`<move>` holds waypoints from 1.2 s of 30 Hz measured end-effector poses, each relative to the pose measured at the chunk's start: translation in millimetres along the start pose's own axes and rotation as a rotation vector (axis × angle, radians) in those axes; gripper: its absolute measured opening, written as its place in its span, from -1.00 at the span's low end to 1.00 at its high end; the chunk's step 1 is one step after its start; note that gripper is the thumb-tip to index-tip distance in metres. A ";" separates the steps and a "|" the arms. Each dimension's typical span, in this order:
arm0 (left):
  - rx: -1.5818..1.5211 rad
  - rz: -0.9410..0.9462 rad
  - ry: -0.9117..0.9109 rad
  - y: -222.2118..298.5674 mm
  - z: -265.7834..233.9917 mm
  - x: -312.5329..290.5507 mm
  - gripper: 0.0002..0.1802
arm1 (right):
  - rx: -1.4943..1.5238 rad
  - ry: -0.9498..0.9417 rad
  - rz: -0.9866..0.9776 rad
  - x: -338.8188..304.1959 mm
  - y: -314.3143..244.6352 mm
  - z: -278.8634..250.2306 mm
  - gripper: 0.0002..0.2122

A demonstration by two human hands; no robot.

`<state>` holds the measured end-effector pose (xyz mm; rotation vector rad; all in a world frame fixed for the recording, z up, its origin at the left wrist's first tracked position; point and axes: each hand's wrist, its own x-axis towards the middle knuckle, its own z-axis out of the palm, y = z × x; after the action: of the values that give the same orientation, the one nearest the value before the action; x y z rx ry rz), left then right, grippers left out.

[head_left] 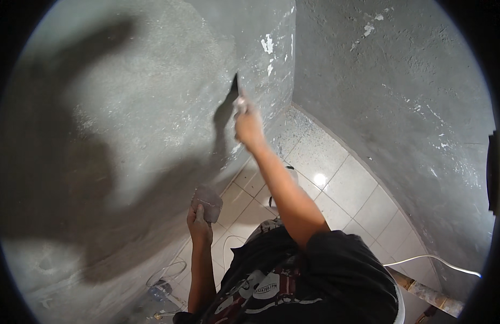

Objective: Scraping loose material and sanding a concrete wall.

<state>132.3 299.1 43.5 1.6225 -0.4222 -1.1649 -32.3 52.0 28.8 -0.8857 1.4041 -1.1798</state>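
Observation:
My right hand (249,128) is closed around the handle of a putty knife (235,85), slightly blurred. Its dark, pointed-looking blade is up at the grey wall (169,81) on the left, close to the corner; whether it touches cannot be made out. Lower down and nearer to me, my left hand (200,220) grips a flat, greyish-brown, roughly square piece (208,202) with a pale line across it. The thumb lies over its near face. What this piece is made of cannot be told.
A second grey wall (390,70) with flaked white patches meets the first at the corner. Below lies a light tiled floor (336,178) with specks of debris. A white cable (444,262) runs at the right; a bluish clear object (161,290) sits at the lower left.

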 end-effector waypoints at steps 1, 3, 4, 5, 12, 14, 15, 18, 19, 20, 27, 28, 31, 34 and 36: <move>-0.014 -0.011 -0.017 -0.9 2.5 2.4 -0.61 | 0.077 -0.037 0.002 -11.6 -8.8 2.0 -0.59; -0.020 -0.028 -0.029 -0.9 4.1 6.9 -0.61 | -0.011 0.080 -0.115 11.4 -1.5 1.3 -0.58; -0.003 -0.025 -0.024 3.9 11.1 6.8 -0.61 | -0.066 0.128 -0.065 35.3 -5.8 -9.7 -0.58; 0.014 -0.020 -0.018 8.5 17.4 7.2 -0.62 | -0.119 0.175 -0.017 68.1 -11.3 -25.3 -0.57; 0.029 -0.022 -0.030 5.3 36.3 15.3 -0.63 | 0.046 0.196 0.081 157.4 20.4 -76.0 -0.58; 0.066 -0.073 -0.003 4.3 42.4 21.1 -0.63 | 0.079 0.062 0.192 114.9 33.6 -58.2 -0.53; 0.065 -0.070 -0.003 3.8 44.0 26.2 -0.63 | 0.019 0.046 0.088 75.9 36.2 -41.2 -0.56; 0.055 -0.067 -0.046 4.3 58.7 34.6 -0.63 | -0.105 0.097 -0.031 69.9 22.9 -36.8 -0.56; 0.081 -0.068 -0.069 8.7 66.8 35.9 -0.63 | -0.166 0.153 -0.036 77.8 13.8 -40.3 -0.56; 0.107 -0.064 -0.087 11.8 71.6 37.6 -0.63 | -0.176 0.070 0.211 109.0 -10.6 -57.7 -0.56; 0.063 -0.096 -0.135 4.2 92.6 50.0 -0.60 | -0.030 0.241 0.074 183.3 45.6 -95.5 -0.61; 0.087 -0.112 -0.109 5.0 90.0 51.9 -0.59 | -0.092 0.197 -0.016 151.7 57.7 -77.3 -0.60; 0.093 -0.118 -0.113 3.7 103.9 65.6 -0.57 | -0.257 0.277 -0.339 135.1 83.8 -65.0 -0.59; 0.079 -0.114 -0.127 13.6 136.4 75.9 -0.58 | -0.102 0.204 0.015 183.7 76.0 -93.5 -0.63; 0.083 -0.122 -0.134 17.0 151.3 80.6 -0.59 | -0.021 0.211 0.169 222.1 56.4 -126.6 -0.57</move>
<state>46.8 151.0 23.2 1.6661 -0.4676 -1.3697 -190.8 -121.9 -86.3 -0.6570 1.6305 -1.1558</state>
